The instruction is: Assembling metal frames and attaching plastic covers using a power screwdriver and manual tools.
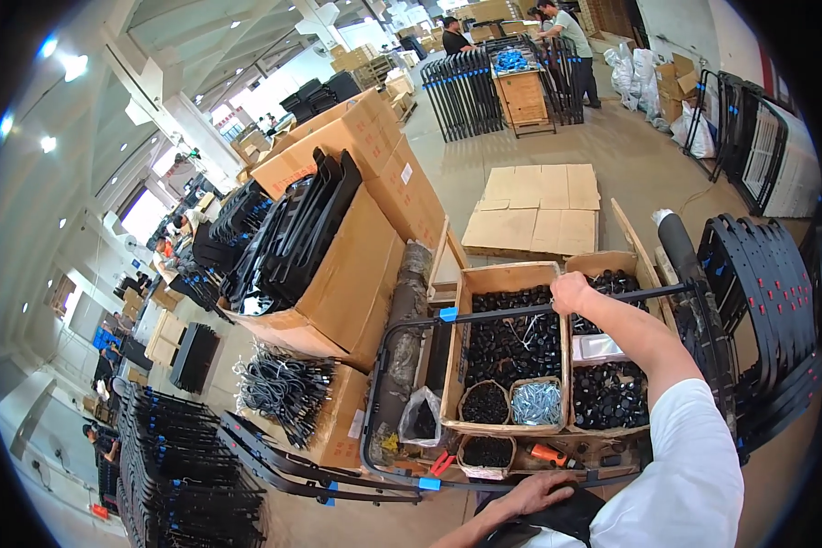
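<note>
A black metal tube frame with blue tape marks lies across my front, over two wooden crates. My right hand is closed around its far bar, above the crates. My left hand sits low at the frame's near bar, fingers wrapped over it beside a black cloth. The left crate holds small black plastic caps, a round bowl of black parts and a bowl of silvery screws. More black caps and a clear bag fill the right crate.
Large cardboard boxes with black frame parts stand to the left, above a bundle of black cables. Stacked black frames sit lower left and more frames at right. Flat cardboard sheets lie ahead. People work at a far table.
</note>
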